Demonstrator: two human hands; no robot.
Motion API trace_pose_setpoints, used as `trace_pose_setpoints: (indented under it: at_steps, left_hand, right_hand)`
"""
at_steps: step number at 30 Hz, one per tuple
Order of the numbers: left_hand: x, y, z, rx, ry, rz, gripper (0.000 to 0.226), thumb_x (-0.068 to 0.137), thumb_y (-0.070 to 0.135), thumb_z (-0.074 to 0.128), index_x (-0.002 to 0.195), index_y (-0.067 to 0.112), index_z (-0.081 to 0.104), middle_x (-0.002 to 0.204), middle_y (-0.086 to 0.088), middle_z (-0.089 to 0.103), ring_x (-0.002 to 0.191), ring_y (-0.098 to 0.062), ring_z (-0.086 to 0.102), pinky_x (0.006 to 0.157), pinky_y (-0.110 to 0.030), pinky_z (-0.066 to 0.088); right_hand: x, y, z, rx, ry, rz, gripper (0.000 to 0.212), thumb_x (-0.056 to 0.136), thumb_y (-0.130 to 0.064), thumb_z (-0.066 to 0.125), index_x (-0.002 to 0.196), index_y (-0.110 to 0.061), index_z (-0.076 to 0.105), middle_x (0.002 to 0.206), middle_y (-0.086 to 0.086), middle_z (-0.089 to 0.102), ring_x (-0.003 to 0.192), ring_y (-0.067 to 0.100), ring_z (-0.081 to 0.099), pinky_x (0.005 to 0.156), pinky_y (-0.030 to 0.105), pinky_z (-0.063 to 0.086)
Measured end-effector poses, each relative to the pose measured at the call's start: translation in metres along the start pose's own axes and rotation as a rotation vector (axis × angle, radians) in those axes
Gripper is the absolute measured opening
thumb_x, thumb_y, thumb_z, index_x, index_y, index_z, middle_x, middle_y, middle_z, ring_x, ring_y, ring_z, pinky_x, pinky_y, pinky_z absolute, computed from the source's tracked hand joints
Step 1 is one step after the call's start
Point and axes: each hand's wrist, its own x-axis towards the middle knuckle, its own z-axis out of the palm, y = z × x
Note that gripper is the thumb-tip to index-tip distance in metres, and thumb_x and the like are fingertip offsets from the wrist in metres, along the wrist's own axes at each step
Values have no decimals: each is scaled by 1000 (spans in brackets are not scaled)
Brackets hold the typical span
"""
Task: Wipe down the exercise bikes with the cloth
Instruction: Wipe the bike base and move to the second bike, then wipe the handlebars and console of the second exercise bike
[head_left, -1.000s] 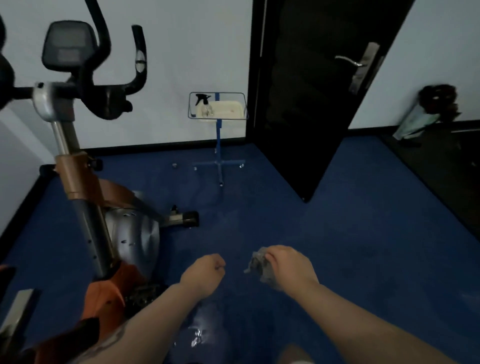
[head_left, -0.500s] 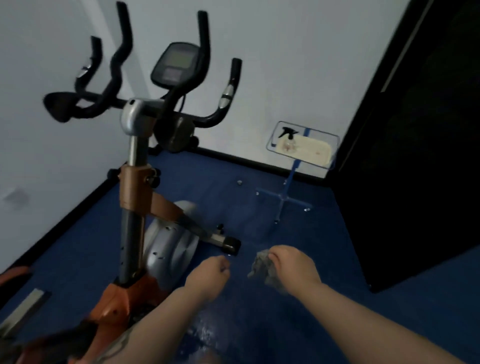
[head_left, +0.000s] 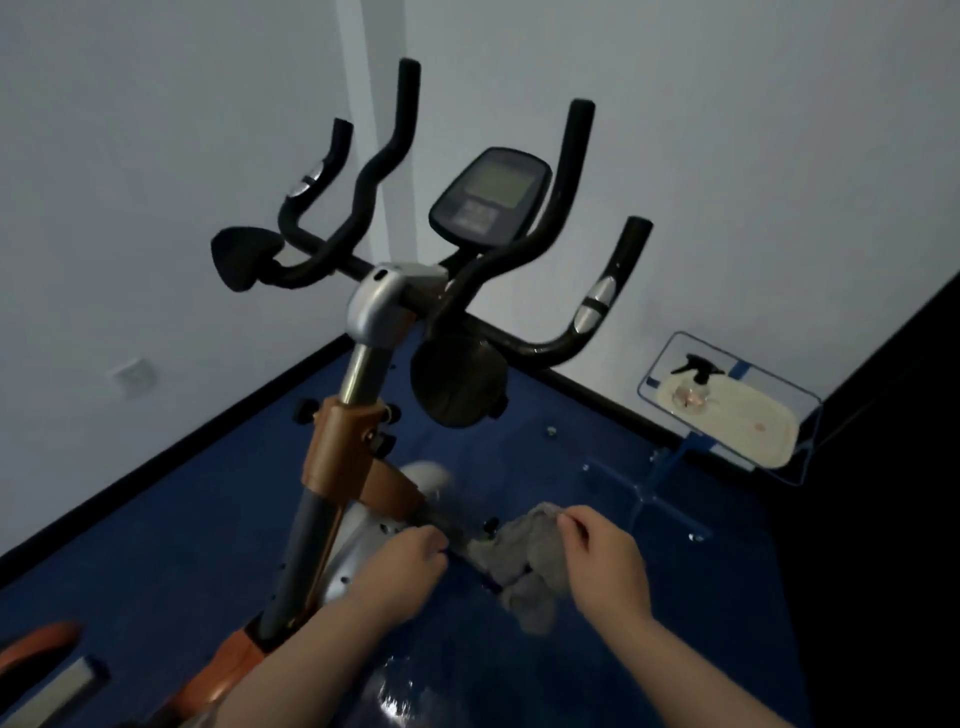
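An exercise bike (head_left: 358, 447) with an orange and grey frame stands in front of me. Its black handlebars (head_left: 582, 291) and console (head_left: 491, 195) rise at the centre top. A grey cloth (head_left: 524, 564) hangs crumpled low in the middle. My right hand (head_left: 602, 558) pinches its upper right edge. My left hand (head_left: 402, 569) is closed at the cloth's left edge and seems to grip a corner. Both hands hover beside the bike's silver flywheel cover (head_left: 358, 545), below the handlebars.
A small blue stand (head_left: 670, 467) at the right carries a tray (head_left: 779, 436) with a spray bottle (head_left: 693, 382). The floor is blue carpet (head_left: 156, 561). White walls meet in the corner behind the bike. A dark door (head_left: 893, 467) fills the right edge.
My view has swung left and up, bringing the bike's handlebars to the centre. The cloth has spread out between my two hands, which now sit closer to the bike frame.
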Motion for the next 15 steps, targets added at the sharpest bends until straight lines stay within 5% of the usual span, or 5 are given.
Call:
trace_pose_setpoints:
  at_steps: [5, 9, 12, 15]
  left_hand:
    - [26, 5, -60, -191, 247, -14, 21, 93, 22, 51, 108, 26, 65, 109, 4, 65, 96, -9, 61, 87, -32, 52]
    - [32, 19, -95, -327, 527, -55, 18, 90, 21, 55, 99, 31, 67, 109, 5, 62, 91, -6, 58, 80, -32, 49]
    - [29, 39, -113, -487, 631, -44, 21, 90, 20, 54, 102, 30, 68, 106, 4, 67, 94, -14, 65, 85, -44, 54]
    - [24, 56, -116, -698, 759, -75, 21, 88, 20, 55, 94, 37, 68, 89, 7, 73, 84, -15, 70, 78, -51, 57]
  right_hand:
    - [32, -60, -37, 526, 267, -6, 23, 96, -25, 51, 79, -29, 65, 77, -9, 68, 78, 5, 64, 59, 14, 51]
    - [61, -119, -81, 832, 315, -175, 21, 96, -34, 51, 85, -30, 68, 84, -11, 69, 81, 4, 66, 66, 28, 57]
    - [79, -156, -93, 801, 148, -418, 21, 93, -40, 51, 86, -30, 67, 83, -11, 69, 80, 4, 67, 62, 20, 56]
    - [93, -167, -74, 506, -256, -556, 29, 96, -43, 45, 90, -25, 67, 84, -8, 68, 81, 3, 65, 68, 20, 56]
